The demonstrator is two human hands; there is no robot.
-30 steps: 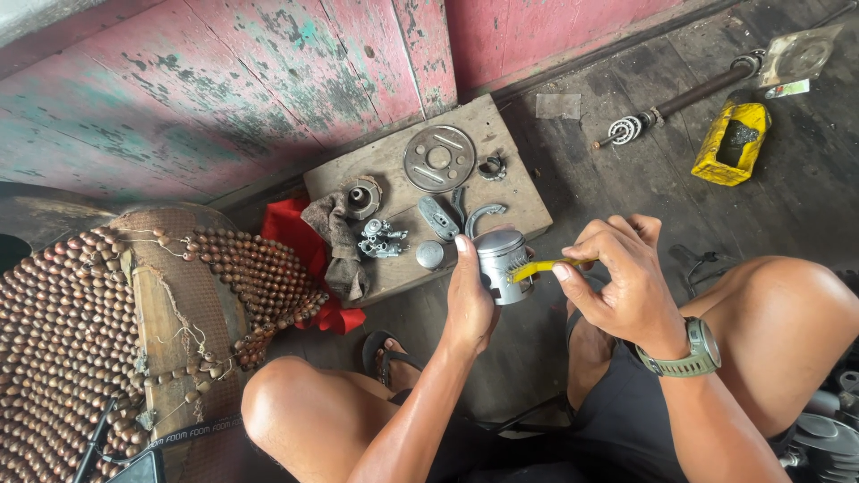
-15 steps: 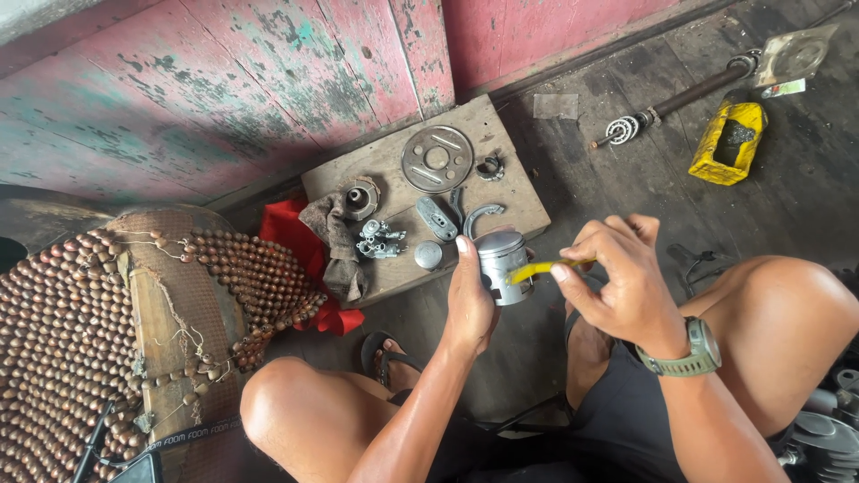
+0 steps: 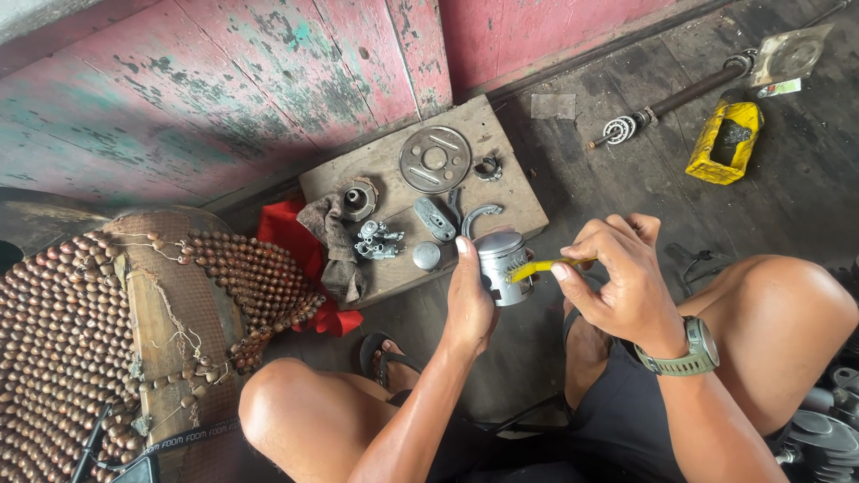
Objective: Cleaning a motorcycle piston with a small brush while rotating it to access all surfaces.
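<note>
My left hand (image 3: 472, 300) clamps the metal piston (image 3: 503, 266) by its skirt; rigid, likely heavy and slick. My right hand (image 3: 624, 282), just beside, pinches a yellow brush (image 3: 537, 267) against it.

Dull grey metal piston (image 3: 501, 266); rough wooden board (image 3: 519, 192); yellow plastic brush (image 3: 546, 266)

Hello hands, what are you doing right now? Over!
Left hand grips grey metal piston. Right hand presses yellow tool against its side. Parts board just beyond, nothing in the way.
</note>
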